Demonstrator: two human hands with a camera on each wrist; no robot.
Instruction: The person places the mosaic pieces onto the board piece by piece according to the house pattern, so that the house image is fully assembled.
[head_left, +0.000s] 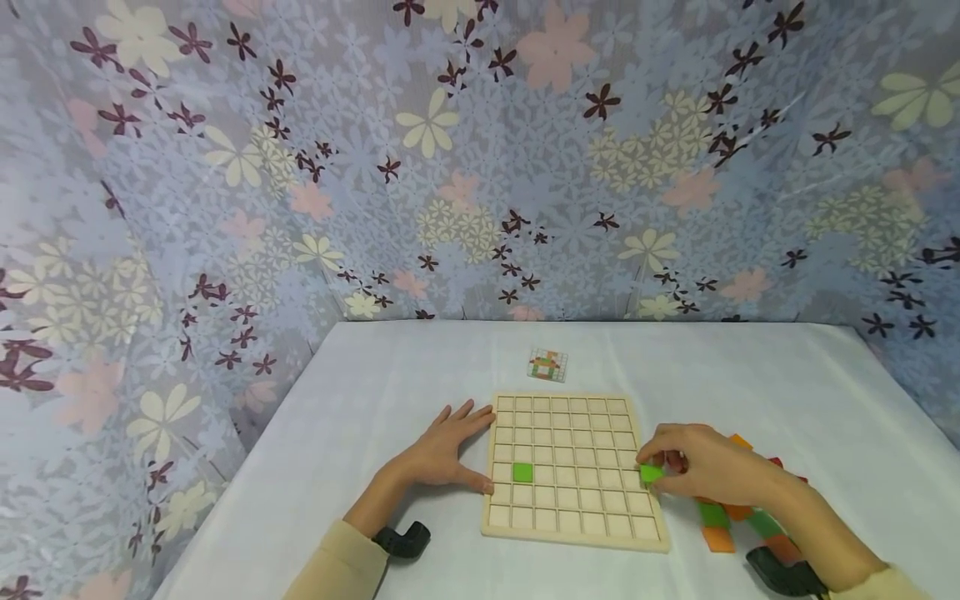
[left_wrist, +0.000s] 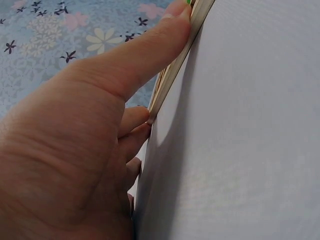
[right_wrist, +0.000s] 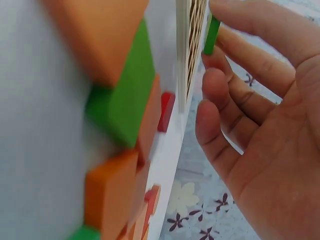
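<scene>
Your right grip is narrow, pinching a green tile between thumb and fingertips. That hold by the edges probably leaves the underside free to meet a square cell. The tile hangs over the near-hand right rim of the wooden grid board, which lies just left of that grip; you cannot tell from here whether they touch.

Your left grip is spread wide, thumb and fingertips against the board's left edge, presumably bracing it against sliding on the white counter. To the right of that grip, a second green tile sits in a cell of the second column.

Loose tiles lie beneath and beside your right grip, likely gathered there for a short reach. Beyond both grips, a patterned card lies past the board's far edge, perhaps to stay visible.
</scene>
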